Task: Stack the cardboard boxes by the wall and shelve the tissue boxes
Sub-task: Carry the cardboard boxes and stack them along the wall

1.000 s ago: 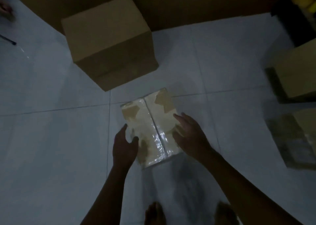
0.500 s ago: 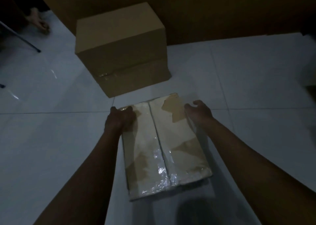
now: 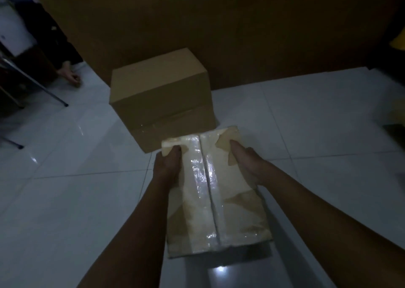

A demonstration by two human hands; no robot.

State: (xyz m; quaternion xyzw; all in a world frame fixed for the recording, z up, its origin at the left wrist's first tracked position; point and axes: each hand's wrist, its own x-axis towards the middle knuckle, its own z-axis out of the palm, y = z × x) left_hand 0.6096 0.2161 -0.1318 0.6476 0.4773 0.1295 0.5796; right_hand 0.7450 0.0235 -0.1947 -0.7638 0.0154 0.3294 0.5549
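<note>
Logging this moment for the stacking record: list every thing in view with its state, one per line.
Taped box: flaps shut, sealed with clear tape, held between both hands.
Left hand: grips the box's left side.
Right hand: grips the box's right side.
Plain cardboard box: closed, upright on the floor by the wall.

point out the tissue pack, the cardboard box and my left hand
tissue pack [image 3: 238,217], head view, right half of its plastic-wrapped top
cardboard box [image 3: 157,86], head view, its top face
left hand [image 3: 167,164], head view, back of the hand
</note>
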